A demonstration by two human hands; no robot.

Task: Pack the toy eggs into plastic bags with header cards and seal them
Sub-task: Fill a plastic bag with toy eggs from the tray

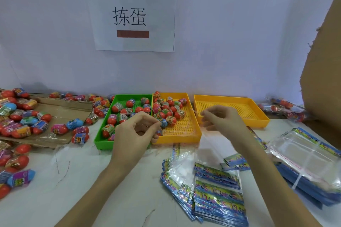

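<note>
Both hands are raised over the middle yellow tray (pixel 195 135), holding a clear plastic bag (pixel 186 127) stretched between them. The left hand (pixel 135 131) has its thumb and curled fingers pinched together on the bag's left edge; the right hand (pixel 221 119) pinches the opposite edge with loosely curled fingers. The film is nearly invisible, and whether a toy egg already sits inside it I cannot tell.

The bag looks featherlight, limp and slick — likely to cling, fold on itself and slip from a loose pinch, so the mouth edges are the place to hold it. The toy eggs (pixel 167 110) heaped at the far end of that tray are small, rigid and smooth in shiny wrap; they should be light and roll easily, best taken round the middle with the fingertips.

Left of the yellow tray, touching it, is a green tray (pixel 99 140) with more eggs; farther left, loose eggs lie on a flattened cardboard sheet (pixel 62 108). Right of it stands a second yellow tray (pixel 265 119). Nearer the person than the yellow tray lies a fanned pile of bags with header cards (pixel 217 195), and to the right of those a thick stack of bags (pixel 311 160). A cardboard box (pixel 323 79) rises at the far right — nothing blocks the reach to the eggs.
</note>
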